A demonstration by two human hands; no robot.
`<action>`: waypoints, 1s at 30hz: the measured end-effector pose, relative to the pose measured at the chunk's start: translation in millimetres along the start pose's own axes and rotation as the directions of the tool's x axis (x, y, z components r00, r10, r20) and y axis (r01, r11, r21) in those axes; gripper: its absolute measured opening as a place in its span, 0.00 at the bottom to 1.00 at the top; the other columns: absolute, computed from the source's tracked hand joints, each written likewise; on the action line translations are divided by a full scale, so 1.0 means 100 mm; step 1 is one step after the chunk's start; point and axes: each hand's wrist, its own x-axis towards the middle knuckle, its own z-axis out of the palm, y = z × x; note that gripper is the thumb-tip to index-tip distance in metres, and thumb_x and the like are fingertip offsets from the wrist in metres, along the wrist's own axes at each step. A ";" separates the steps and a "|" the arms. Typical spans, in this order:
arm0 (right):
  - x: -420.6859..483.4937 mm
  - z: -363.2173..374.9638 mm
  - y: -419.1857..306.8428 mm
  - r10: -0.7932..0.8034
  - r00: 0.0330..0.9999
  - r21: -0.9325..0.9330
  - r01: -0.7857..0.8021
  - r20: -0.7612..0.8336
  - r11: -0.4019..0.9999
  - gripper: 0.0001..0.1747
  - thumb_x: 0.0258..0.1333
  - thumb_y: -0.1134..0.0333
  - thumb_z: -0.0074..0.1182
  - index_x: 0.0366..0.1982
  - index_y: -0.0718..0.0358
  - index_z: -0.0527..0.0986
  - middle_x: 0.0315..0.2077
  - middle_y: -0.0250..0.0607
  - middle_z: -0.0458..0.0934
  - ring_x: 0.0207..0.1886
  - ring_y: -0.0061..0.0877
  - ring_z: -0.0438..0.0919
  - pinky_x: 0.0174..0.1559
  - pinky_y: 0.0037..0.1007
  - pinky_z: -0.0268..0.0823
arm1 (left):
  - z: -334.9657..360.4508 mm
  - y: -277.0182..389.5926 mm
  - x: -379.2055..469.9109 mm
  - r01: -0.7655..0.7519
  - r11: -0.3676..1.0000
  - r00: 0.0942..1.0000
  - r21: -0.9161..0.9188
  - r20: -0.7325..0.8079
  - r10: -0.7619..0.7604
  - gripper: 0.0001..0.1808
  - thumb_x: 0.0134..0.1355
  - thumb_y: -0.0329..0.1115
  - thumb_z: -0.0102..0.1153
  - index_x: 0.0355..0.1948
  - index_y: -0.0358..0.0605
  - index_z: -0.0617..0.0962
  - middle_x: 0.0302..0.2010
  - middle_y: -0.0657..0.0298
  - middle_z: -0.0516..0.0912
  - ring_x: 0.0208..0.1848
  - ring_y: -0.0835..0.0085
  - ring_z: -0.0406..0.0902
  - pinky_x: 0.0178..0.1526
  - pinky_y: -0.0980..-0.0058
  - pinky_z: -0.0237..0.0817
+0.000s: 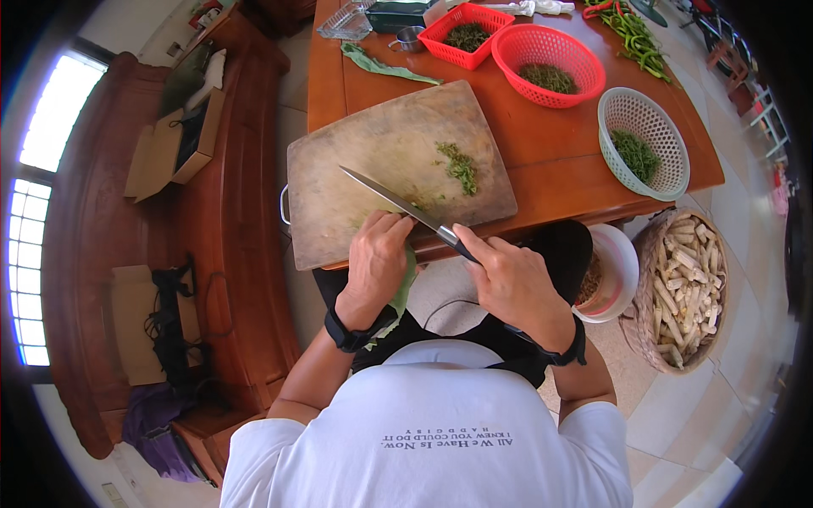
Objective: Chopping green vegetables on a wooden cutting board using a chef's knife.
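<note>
My right hand [517,286] grips the black handle of a kitchen knife [397,202], whose blade points up and left across the cutting board [381,146]. At the board's near edge, my left hand [379,257] is closed on a long green leaf [401,295] that hangs down toward my lap; the fingertips and the held end are partly hidden. The knife blade lies just above the left fingertips. A small heap of chopped greens [463,168] rests on the right part of the board.
Red baskets [549,38] [467,13] and a pale green basket [673,133] hold shredded greens. Another leaf [387,66], a metal cup [409,39] and green chillies [635,41] lie farther back. On the floor at right stand a white bucket [625,273] and a woven basket of corncobs [689,286].
</note>
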 end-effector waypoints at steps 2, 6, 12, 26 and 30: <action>-0.10 -0.08 0.02 0.010 1.000 0.008 -0.010 0.009 1.000 0.29 0.58 0.68 0.57 0.63 0.57 0.69 0.26 0.44 0.79 0.26 0.44 0.80 0.30 0.42 0.73 | 0.02 -0.04 -0.02 0.017 0.998 0.998 -0.067 -0.054 -0.021 0.11 0.53 0.17 0.59 0.37 0.36 0.84 0.34 0.52 0.83 0.41 0.53 0.81 0.43 0.63 0.73; -0.29 -0.33 0.09 0.038 0.999 0.013 -0.039 0.034 0.999 0.29 0.58 0.68 0.58 0.63 0.54 0.70 0.26 0.44 0.78 0.25 0.45 0.80 0.29 0.42 0.73 | 0.02 -0.05 -0.04 0.105 0.987 0.993 -0.125 -0.044 -0.112 0.11 0.55 0.17 0.59 0.39 0.35 0.84 0.37 0.51 0.84 0.41 0.52 0.82 0.44 0.63 0.73; -0.46 -0.42 0.11 0.067 0.996 -0.013 -0.068 -0.053 0.998 0.29 0.58 0.69 0.58 0.62 0.55 0.71 0.24 0.42 0.76 0.23 0.43 0.78 0.26 0.41 0.71 | 0.06 -0.07 -0.05 0.089 0.987 0.995 -0.136 -0.020 -0.093 0.14 0.52 0.18 0.57 0.40 0.34 0.84 0.42 0.52 0.82 0.44 0.51 0.80 0.47 0.60 0.73; -0.67 -0.65 0.04 0.042 0.996 -0.047 -0.039 0.075 0.998 0.29 0.58 0.69 0.58 0.63 0.57 0.71 0.24 0.41 0.74 0.21 0.40 0.76 0.24 0.39 0.68 | 0.03 -0.03 -0.02 0.025 0.998 0.999 -0.049 -0.030 -0.027 0.12 0.51 0.15 0.59 0.37 0.34 0.85 0.42 0.53 0.83 0.44 0.53 0.81 0.45 0.63 0.74; -0.65 -0.66 0.06 0.047 0.994 -0.032 -0.044 0.100 0.998 0.29 0.59 0.69 0.57 0.63 0.57 0.70 0.25 0.42 0.75 0.21 0.41 0.76 0.24 0.40 0.69 | 0.03 -0.02 -0.01 0.037 0.998 0.999 -0.051 -0.015 -0.038 0.12 0.51 0.15 0.59 0.37 0.34 0.85 0.42 0.53 0.83 0.44 0.53 0.81 0.45 0.63 0.74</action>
